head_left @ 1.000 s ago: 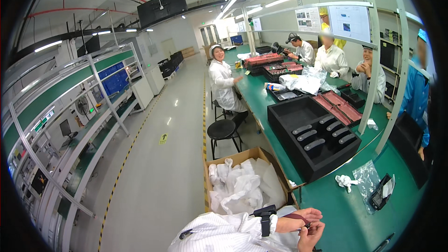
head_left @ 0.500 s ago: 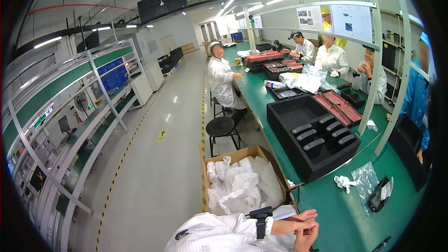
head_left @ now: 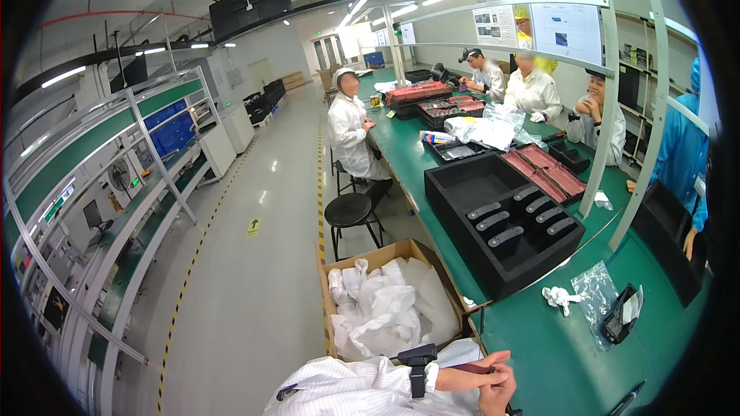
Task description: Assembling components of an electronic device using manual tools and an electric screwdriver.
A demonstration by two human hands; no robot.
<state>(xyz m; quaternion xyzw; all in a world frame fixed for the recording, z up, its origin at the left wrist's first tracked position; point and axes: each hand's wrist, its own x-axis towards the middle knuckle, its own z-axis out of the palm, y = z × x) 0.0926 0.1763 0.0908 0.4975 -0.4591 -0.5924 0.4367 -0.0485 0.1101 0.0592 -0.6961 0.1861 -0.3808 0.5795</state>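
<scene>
At the lower edge, my left hand (head_left: 487, 360) and my right hand (head_left: 497, 394) meet just off the green table's near edge. Its fingers stretched out, the left hand is open. The right hand has bent fingers closed against the left, and whatever they hold, if anything, is hidden. A dark red strip (head_left: 472, 368) shows beside the left palm; its kind is unclear. My left wrist wears a black strap with a small black block (head_left: 417, 356). Just beyond my left forearm stands a cardboard box (head_left: 327, 310) with white foam wrapping (head_left: 385, 312) in it.
On the green table (head_left: 532, 354) are a black foam tray (head_left: 505, 258) with several grey strap-like parts, crumpled white tissue (head_left: 560, 300), a clear bag (head_left: 595, 293), a black pouch (head_left: 621, 316) and a pen (head_left: 628, 398). A black stool (head_left: 354, 212) stands left. Several people are around the table.
The view has shifted slightly, so the room sits further left. My hands stay together, with the right fingers a little higher against the left. The seated person at left has drawn an arm back from the table.
</scene>
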